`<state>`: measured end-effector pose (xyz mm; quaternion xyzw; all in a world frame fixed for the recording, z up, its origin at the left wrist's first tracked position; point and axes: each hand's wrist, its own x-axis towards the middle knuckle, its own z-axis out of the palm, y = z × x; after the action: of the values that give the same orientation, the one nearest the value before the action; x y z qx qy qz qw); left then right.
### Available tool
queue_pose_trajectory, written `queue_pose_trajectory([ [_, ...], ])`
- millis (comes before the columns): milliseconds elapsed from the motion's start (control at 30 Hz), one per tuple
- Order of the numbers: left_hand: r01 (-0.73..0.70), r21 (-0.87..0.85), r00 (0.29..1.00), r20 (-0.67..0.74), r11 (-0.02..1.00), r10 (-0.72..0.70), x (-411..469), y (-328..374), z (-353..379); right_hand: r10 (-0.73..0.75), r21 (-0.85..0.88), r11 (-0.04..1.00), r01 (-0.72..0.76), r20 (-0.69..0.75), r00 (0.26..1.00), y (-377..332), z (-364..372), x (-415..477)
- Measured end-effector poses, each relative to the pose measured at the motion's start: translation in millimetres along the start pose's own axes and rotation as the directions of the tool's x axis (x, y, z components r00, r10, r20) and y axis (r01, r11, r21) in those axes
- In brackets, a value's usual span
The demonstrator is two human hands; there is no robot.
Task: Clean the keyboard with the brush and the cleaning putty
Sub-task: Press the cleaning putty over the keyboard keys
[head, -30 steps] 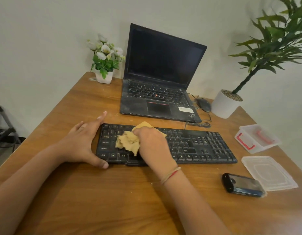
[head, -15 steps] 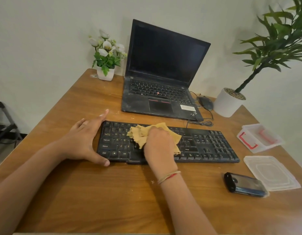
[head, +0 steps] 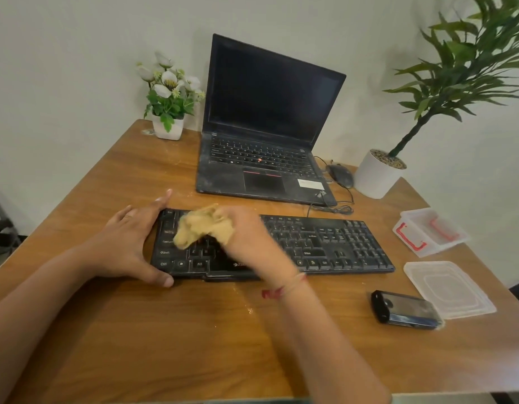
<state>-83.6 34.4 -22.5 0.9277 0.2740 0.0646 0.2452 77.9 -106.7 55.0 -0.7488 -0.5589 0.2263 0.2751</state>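
The right hand (head: pixel 246 237) clutched the tan putty (head: pixel 202 225), which bulged leftward from its fingers over the left keys of the keyboard (head: pixel 325 246), blurred, perhaps touching them. The left hand (head: pixel 127 246) lay spread against its left end.

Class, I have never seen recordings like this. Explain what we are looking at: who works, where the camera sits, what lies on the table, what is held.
No machine here: a person works with bare hands, filmed by a camera on their head, looking down. The left hand braces the keyboard at its left end, fingers straight. The right hand, blurred, holds tan putty over the keys. Also on the table: a laptop, mouse, potted flowers, a potted plant, an open box, a lid and a black object.
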Motion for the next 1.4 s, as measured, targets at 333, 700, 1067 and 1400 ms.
queue_pose_trajectory([
  [333,-0.006,-0.004,1.000,0.012,1.000,0.006,-0.1,-1.0,-0.3,0.211,-0.500,0.724,-0.475,-0.495,0.843,74.5,-42.0,-2.8],
  [700,0.008,0.015,1.000,-0.002,1.000,-0.008,0.9,-1.5,0.9,0.040,-0.510,0.834,-0.211,-0.325,0.945,12.3,22.0,0.8],
  [1067,0.007,-0.003,1.000,-0.007,1.000,-0.007,0.5,-1.4,0.0,0.163,0.302,0.943,-0.142,-0.045,0.986,6.1,-7.8,8.3],
  [1400,0.000,-0.008,1.000,0.009,1.000,0.000,0.3,-2.1,-0.2,0.301,-0.438,0.721,-0.537,-0.500,0.812,86.8,-44.7,-6.0],
])
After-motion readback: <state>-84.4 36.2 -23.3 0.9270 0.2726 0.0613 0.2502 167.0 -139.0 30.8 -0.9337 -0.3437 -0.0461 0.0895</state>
